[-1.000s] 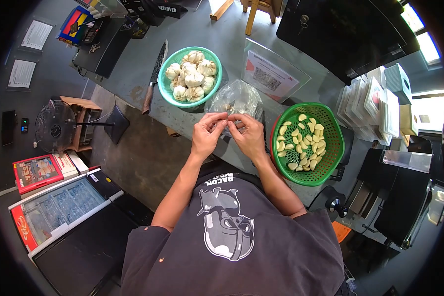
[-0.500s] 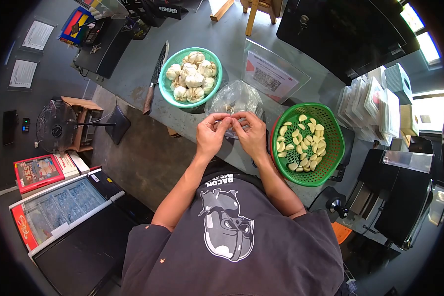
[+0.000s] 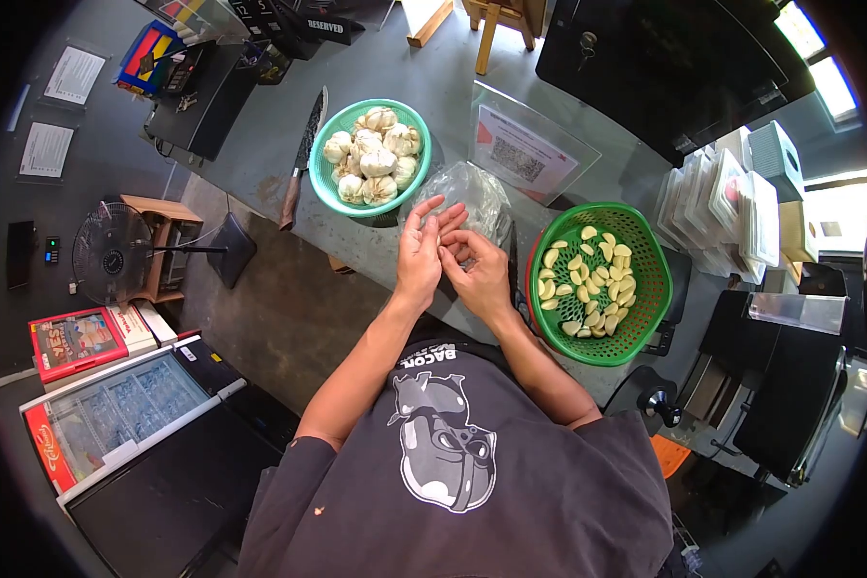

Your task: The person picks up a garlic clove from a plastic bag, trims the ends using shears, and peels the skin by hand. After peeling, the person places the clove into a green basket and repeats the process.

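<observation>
Over the clear plastic bag (image 3: 482, 197) on the counter, my two hands meet. My left hand (image 3: 421, 258) is turned palm inward, its fingers stretched out and apart. Against it, my right hand (image 3: 479, 276) has its fingers curled, the tips touching the left palm; anything small between them is hidden. A mint-green basket (image 3: 421, 185) of whole garlic bulbs (image 3: 376, 161) sits beyond my left hand. To the right of my right hand, a green colander (image 3: 653, 279) holds peeled garlic cloves (image 3: 597, 287).
A knife (image 3: 303, 159) lies left of the garlic basket. An acrylic sign (image 3: 530, 144) stands behind the bag. Stacked plastic containers (image 3: 722, 202) are at the right. A black fan (image 3: 113, 255) stands on the left.
My fingertips were pinched together over the bag. My left hand has since turned and its fingers have opened; my right hand has come lower, fingers curled against the left palm.
</observation>
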`<control>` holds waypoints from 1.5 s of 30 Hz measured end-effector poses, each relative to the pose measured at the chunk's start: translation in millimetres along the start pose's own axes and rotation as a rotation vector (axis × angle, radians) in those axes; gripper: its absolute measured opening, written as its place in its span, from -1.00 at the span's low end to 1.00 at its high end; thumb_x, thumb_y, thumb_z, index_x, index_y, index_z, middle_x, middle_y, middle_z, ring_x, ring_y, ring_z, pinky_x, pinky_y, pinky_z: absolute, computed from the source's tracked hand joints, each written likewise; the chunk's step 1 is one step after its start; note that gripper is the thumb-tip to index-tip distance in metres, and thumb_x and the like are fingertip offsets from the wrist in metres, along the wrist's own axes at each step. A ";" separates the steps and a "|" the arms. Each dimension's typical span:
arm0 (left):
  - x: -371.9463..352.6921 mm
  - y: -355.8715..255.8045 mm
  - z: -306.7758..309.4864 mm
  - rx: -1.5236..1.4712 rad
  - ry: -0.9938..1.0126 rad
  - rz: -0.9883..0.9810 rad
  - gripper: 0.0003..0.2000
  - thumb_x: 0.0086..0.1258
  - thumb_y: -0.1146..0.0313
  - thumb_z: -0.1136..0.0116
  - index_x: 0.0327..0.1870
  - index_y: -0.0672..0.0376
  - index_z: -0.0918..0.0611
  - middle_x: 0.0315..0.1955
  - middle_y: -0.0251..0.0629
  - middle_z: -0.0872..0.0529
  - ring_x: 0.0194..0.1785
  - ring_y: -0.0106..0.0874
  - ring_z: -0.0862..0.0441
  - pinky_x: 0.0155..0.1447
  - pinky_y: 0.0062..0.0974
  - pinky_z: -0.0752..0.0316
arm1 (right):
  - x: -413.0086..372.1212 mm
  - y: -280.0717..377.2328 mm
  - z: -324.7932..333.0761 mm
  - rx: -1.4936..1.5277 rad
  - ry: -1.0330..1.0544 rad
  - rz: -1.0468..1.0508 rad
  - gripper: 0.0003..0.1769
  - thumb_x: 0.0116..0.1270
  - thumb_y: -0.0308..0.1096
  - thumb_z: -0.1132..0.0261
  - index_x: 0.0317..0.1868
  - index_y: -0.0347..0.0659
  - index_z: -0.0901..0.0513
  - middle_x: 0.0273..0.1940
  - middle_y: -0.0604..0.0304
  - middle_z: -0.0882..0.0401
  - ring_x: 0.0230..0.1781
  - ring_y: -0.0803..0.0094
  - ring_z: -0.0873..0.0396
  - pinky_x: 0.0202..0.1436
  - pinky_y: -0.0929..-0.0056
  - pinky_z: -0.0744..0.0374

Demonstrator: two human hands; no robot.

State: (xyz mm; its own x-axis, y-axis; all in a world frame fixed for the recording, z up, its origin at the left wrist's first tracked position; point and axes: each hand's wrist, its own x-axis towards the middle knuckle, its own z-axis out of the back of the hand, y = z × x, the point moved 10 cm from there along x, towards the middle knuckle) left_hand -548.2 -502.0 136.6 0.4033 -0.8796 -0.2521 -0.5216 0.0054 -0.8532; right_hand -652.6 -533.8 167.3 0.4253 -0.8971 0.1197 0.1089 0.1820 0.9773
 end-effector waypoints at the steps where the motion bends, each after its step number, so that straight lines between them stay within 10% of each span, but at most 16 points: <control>1: -1.3 -2.1 -2.1 0.028 0.010 -0.009 -0.64 0.72 0.32 0.24 0.41 0.27 -0.29 0.31 0.12 -0.53 0.36 -0.20 -0.53 0.35 -0.34 -0.51 | -0.5 -0.7 0.0 0.015 0.006 -0.034 -0.83 0.25 -0.46 -0.43 -0.15 -0.29 -0.71 -0.32 0.11 -0.67 -0.45 0.40 -0.66 -0.36 0.45 -0.59; 10: -9.1 -12.6 2.8 0.149 0.083 -0.080 -0.55 0.70 0.24 0.16 0.48 0.26 -0.31 0.34 -0.09 -0.52 0.28 -0.43 -0.52 0.36 -0.45 -0.43 | -4.2 -27.9 -4.6 0.330 0.002 -0.245 -0.75 0.40 -0.37 -0.39 0.01 -0.33 -0.73 -0.37 0.15 -0.77 -0.43 0.55 -0.71 -0.36 0.54 -0.63; 15: -19.4 -16.7 12.3 0.321 0.095 -0.155 -0.68 0.50 0.54 -0.18 0.24 0.36 -0.58 0.02 -0.23 -0.70 0.02 -0.53 -0.66 0.10 -0.55 -0.59 | 0.4 -33.0 3.6 0.367 -0.044 -0.269 -0.75 0.43 -0.34 -0.39 0.01 -0.32 -0.76 -0.34 0.16 -0.77 -0.41 0.56 -0.72 -0.36 0.57 -0.64; 45: -30.9 -53.3 19.3 0.633 -0.059 -0.488 -0.81 0.25 0.59 -0.42 -0.13 0.34 -0.71 -0.18 -0.19 -0.82 -0.15 -0.48 -0.75 -0.02 -0.51 -0.64 | 1.9 -10.6 5.4 0.144 0.042 -0.148 -0.83 0.42 -0.44 -0.31 -0.11 -0.39 -0.71 -0.29 0.06 -0.77 -0.38 0.43 -0.77 -0.37 0.50 -0.67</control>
State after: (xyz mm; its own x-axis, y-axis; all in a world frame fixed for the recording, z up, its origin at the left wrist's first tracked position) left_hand -518.3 -465.9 181.0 0.5241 -0.8259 0.2081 0.2423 -0.0897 -0.9660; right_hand -657.7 -539.5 158.1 0.4518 -0.8916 -0.0318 0.0449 -0.0129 0.9989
